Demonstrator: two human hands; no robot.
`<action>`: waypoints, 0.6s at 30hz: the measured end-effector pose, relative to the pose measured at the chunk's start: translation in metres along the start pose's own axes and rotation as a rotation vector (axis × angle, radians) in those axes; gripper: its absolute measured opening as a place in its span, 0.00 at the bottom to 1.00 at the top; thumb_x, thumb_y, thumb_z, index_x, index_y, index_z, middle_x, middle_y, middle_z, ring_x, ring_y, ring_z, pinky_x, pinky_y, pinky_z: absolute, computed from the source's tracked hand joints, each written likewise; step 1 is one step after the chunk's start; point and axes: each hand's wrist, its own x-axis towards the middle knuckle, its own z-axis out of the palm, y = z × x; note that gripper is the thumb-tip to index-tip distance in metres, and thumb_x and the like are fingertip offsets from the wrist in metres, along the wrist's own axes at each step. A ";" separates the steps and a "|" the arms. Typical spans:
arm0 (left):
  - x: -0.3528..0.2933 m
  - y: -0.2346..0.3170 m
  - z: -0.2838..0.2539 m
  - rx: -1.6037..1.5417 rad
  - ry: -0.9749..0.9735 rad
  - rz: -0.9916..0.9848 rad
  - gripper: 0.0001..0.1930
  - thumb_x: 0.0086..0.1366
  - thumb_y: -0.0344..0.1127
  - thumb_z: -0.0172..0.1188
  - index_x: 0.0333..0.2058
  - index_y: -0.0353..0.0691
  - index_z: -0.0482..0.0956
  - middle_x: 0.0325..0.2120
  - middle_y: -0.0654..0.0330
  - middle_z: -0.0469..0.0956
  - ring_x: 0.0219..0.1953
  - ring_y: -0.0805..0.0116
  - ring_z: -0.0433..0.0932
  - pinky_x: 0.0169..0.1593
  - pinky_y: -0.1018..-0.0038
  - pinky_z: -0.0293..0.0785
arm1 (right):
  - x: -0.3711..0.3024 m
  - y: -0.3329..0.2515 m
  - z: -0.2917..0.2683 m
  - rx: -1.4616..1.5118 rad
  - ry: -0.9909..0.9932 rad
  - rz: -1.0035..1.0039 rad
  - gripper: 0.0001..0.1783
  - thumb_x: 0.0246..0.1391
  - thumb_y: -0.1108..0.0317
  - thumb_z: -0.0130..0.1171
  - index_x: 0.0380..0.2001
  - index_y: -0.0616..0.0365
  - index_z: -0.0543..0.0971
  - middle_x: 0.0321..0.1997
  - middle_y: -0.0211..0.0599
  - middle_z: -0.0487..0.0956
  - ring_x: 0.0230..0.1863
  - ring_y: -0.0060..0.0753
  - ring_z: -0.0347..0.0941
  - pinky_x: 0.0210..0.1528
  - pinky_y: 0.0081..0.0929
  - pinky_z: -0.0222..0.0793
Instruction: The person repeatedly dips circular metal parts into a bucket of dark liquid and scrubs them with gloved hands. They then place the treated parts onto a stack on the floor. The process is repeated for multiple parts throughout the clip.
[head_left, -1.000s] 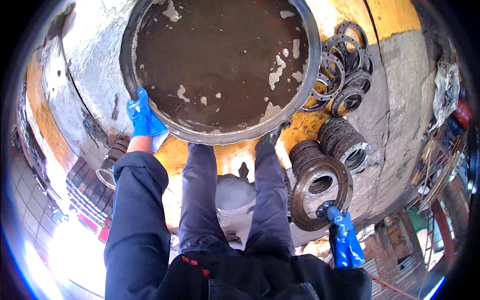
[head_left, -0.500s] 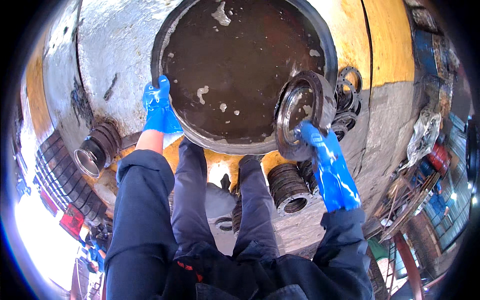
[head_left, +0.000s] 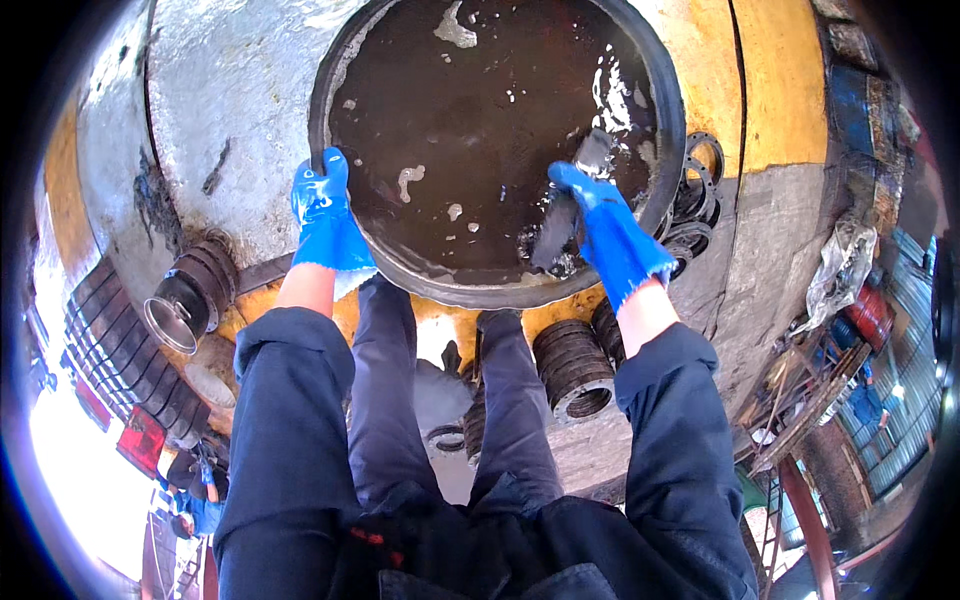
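Note:
In front of me stands a wide round dark tub (head_left: 460,294), holding dark brown liquid with patches of pale scum. My left hand (head_left: 325,200), in a wet blue rubber glove, is closed over the tub's left rim. My right hand (head_left: 610,220), gloved alike, reaches over the near right side of the tub and grips a thick metal ring (head_left: 556,235). The ring is partly under the liquid, so only pieces of it show on either side of my fingers. Bright ripples and bubbles surround it.
Several flat metal rings (head_left: 700,190) lie right of the tub. Ring stacks (head_left: 572,368) stand by my feet, and another stack (head_left: 205,280) is at the left beside a shiny round metal part (head_left: 170,325). Crumpled clear plastic (head_left: 842,268) lies far right. Another person (head_left: 200,510) is at the lower left.
My right hand has moved up and left, lowering the ring from above the tub's rim into the liquid. My left hand stays on the rim.

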 end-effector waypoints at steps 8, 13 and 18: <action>0.015 -0.017 0.000 0.065 0.013 0.047 0.27 0.64 0.57 0.57 0.40 0.33 0.82 0.26 0.48 0.82 0.30 0.54 0.83 0.38 0.59 0.77 | 0.035 -0.031 0.057 -0.215 0.177 -0.120 0.37 0.56 0.41 0.59 0.55 0.63 0.78 0.53 0.45 0.80 0.52 0.40 0.74 0.56 0.36 0.67; 0.004 0.001 0.002 0.089 -0.020 -0.027 0.28 0.63 0.58 0.57 0.39 0.33 0.82 0.26 0.48 0.82 0.30 0.53 0.83 0.38 0.58 0.77 | 0.021 -0.025 0.067 -0.008 0.068 -0.235 0.33 0.55 0.47 0.62 0.49 0.68 0.79 0.46 0.48 0.82 0.46 0.41 0.78 0.50 0.34 0.71; 0.021 -0.027 0.007 0.131 0.043 0.071 0.28 0.64 0.58 0.56 0.40 0.33 0.81 0.25 0.48 0.82 0.29 0.54 0.83 0.37 0.59 0.77 | 0.031 0.023 0.066 -0.233 0.214 -0.255 0.38 0.50 0.46 0.66 0.52 0.71 0.77 0.48 0.53 0.83 0.49 0.44 0.81 0.50 0.36 0.75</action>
